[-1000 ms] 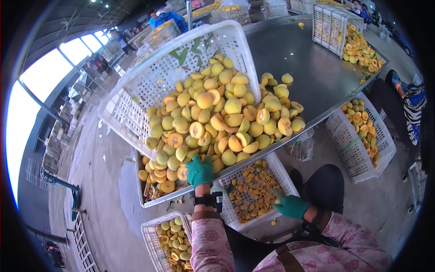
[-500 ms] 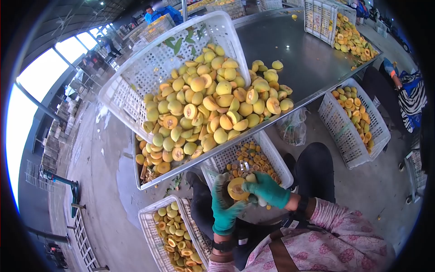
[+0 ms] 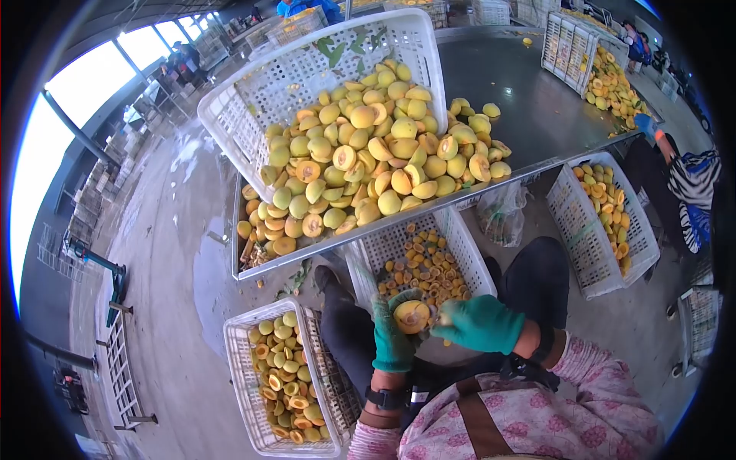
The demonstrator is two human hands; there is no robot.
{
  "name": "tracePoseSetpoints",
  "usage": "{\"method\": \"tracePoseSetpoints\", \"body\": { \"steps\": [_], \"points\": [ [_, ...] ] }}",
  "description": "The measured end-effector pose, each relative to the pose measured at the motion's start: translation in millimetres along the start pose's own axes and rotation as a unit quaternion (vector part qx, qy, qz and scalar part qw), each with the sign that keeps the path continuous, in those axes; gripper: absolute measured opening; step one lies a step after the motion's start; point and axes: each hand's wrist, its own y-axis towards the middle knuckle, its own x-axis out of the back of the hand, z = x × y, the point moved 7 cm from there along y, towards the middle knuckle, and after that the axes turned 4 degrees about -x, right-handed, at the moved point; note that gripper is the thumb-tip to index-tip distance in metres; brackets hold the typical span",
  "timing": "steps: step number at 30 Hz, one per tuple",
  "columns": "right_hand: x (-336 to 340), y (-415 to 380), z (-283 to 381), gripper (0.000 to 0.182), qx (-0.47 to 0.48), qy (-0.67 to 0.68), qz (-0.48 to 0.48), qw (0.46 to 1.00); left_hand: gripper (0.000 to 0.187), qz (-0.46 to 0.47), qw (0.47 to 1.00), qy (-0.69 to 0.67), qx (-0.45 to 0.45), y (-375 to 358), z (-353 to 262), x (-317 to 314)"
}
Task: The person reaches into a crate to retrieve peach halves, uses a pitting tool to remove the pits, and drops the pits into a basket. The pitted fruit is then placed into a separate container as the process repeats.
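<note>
My left hand (image 3: 393, 335), in a green glove, is closed around a halved yellow peach (image 3: 412, 316), its cut face turned up. Close beside that fruit, my right hand (image 3: 483, 323), also gloved in green, has its fingers curled; whatever it holds is hidden by the glove. Under both hands stands a white crate (image 3: 477, 270) with small cut fruit pieces (image 3: 429, 268) at its bottom. In front, a heap of halved yellow peaches (image 3: 368, 153) spills from a tipped white crate (image 3: 241, 107) onto a metal table (image 3: 506, 84).
A crate of peach halves (image 3: 238, 376) stands at my left on the floor, another crate (image 3: 575, 238) at my right. A clear plastic bag (image 3: 502, 215) lies below the table edge. A co-worker's gloved hand (image 3: 648, 125) reaches the table's far right, near another tipped crate (image 3: 563, 57).
The view has shifted. My left hand has closed around the peach half, and my right hand has drawn slightly off to its right. The shiny metal piece near the right hand no longer shows.
</note>
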Motion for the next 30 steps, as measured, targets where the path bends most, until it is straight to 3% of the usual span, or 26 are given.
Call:
{"method": "tracePoseSetpoints", "body": {
  "steps": [1,4,7,10,16,19,20,23,26,28,30],
  "points": [
    [-5,0,5,0.028,0.010,-0.049,0.035,0.998,0.072,0.007,1.000,0.017,-0.008,6,3,4],
    [-18,2,2,0.027,0.065,-0.075,-0.037,0.994,0.072,0.013,0.998,0.057,-0.017,10,2,2],
    [-26,3,1,0.026,0.078,-0.127,-0.047,0.988,0.070,0.008,0.997,0.074,0.018,12,5,6],
    [-33,6,-2,0.027,0.093,-0.155,-0.009,0.983,0.069,-0.003,0.995,0.087,0.038,15,14,12],
    [-33,1,-8,0.036,0.017,-0.111,0.136,0.984,0.066,0.048,0.966,0.246,0.061,34,34,28],
    [-55,-4,-25,0.032,0.041,-0.088,0.123,0.988,0.062,0.078,0.943,0.324,0.022,51,48,40],
    [-58,-4,-32,0.034,0.007,-0.048,0.147,0.988,0.060,0.086,0.932,0.351,0.002,55,52,44],
    [-62,-4,-37,0.039,-0.076,0.064,0.184,0.978,0.057,0.099,0.972,0.212,0.034,39,38,30],
    [-53,1,-34,0.039,-0.113,0.143,0.182,0.966,0.050,0.056,0.982,0.149,-0.104,5,9,8],
    [-56,1,-32,0.038,-0.143,0.202,0.223,0.943,0.043,0.001,0.936,0.219,-0.274,4,18,10],
    [-57,8,-33,0.036,-0.010,0.168,0.200,0.965,0.040,-0.020,0.902,0.273,-0.333,8,21,12]
  ]
}}
